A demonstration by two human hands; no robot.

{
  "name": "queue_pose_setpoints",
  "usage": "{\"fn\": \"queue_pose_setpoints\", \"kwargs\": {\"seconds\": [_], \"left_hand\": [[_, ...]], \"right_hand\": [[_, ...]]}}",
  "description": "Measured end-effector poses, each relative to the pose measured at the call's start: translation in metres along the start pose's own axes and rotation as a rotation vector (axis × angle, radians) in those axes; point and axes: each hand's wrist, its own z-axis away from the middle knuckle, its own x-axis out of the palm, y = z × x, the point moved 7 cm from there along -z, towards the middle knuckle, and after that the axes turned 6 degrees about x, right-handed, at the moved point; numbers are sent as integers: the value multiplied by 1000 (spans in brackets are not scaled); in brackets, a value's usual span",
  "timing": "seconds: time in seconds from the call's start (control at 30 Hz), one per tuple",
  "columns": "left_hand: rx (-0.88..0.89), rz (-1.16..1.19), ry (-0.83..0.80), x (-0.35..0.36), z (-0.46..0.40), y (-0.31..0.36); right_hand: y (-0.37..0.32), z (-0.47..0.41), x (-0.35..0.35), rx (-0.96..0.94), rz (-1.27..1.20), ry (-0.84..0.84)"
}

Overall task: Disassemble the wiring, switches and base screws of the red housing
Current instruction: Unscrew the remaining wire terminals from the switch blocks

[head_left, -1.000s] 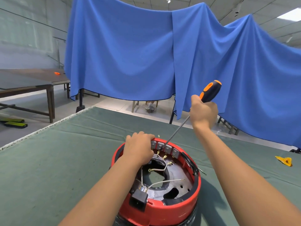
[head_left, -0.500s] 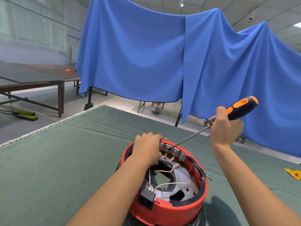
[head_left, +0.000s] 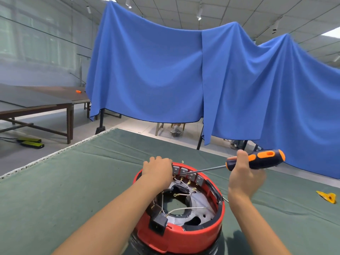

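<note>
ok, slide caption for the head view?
Left hand steadies red housing; right hand levers screwdriver at the switches.

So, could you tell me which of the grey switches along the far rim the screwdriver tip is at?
The screwdriver tip reaches the gap just below the second visible switch, counting from the left hand; the others lie further right, clear of it.

We see open tabletop (head_left: 64,190) left of the red housing (head_left: 184,234), nothing on it. Far rim is crowded: left hand (head_left: 158,172) covers it, screwdriver (head_left: 255,160) shaft crosses low over the switches (head_left: 191,176). Loose wires (head_left: 185,208) span the cavity. Right side free out to the yellow scrap (head_left: 326,196).
</note>
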Motion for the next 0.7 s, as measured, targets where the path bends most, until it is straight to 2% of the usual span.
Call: {"fn": "queue_pose_setpoints", "kwargs": {"seconds": [0.17,0.3,0.5,0.7], "left_hand": [[55,-129,-30,15,8,3],[88,-75,-10,14,0,2],[140,-26,13,15,-9,3],[147,-26,42,13,-7,2]], "right_hand": [[27,2,-4,97,18,14],[29,-2,-5,85,-17,12],[13,5,2,-86,-54,-81],[-4,21,13,-267,10,-175]]}}
